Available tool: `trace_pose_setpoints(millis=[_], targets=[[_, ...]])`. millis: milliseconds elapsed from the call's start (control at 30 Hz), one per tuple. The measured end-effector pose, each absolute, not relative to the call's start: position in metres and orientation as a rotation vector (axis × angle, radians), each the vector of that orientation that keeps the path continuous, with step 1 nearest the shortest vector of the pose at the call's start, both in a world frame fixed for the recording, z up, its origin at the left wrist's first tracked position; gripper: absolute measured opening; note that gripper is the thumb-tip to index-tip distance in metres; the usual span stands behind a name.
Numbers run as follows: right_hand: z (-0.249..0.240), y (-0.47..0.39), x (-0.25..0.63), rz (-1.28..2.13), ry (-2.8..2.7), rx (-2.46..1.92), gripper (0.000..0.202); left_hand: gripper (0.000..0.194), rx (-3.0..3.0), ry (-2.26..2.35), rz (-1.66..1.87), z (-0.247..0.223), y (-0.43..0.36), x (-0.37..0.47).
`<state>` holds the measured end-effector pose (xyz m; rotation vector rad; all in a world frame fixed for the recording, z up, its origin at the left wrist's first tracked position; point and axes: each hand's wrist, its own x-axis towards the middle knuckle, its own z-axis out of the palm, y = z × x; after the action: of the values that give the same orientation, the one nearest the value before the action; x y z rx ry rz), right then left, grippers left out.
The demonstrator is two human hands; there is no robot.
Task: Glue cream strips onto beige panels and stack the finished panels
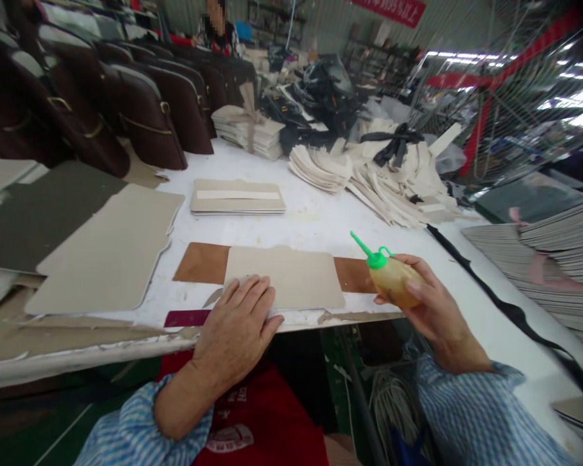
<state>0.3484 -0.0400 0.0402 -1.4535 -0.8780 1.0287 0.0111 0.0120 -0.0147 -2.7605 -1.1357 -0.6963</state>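
While the L hand [240, 314] lay palm-down in the head view, fingers straight & tog., thumb out, on the near-L part of a beige board [294, 278], the R hand [430, 301] gripped a squeeze bottle [392, 283] w/ green nozzle [362, 244]. The board sat on the white tabletop [320, 226], long axis side to side, approx. parallel w/ the table's near edge, brown material [201, 263] showing at both ends (1 strip or 2, couldn't tell). From the R hand it lay to the L; the L hand was nearer, touching it. R forearm [464, 346] slanted up from lower R, bottle tilted just past the board's R end, nozzle aimed up & L, apart from the board.
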Motion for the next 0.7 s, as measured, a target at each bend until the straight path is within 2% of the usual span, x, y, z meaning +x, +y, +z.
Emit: trace_pose_setpoints(millis=[200,467,700], targets=[[0.027,-0.030,0.340,0.939,-0.869,-1.464,0.064,0.041,-2.758,-1.100,-0.703,-0.016,0.014,0.010],[0.054,-0.036,0.342,0.401,-1.352,-1.890,0.059,0.042,-2.761,-1.101,-0.690,-0.019,0.015,0.009],[0.065,-0.032,0.338,0.459,-1.433,-1.901,0.056,0.041,-2.767,-1.093,-0.703,-0.017,0.015,0.011]])
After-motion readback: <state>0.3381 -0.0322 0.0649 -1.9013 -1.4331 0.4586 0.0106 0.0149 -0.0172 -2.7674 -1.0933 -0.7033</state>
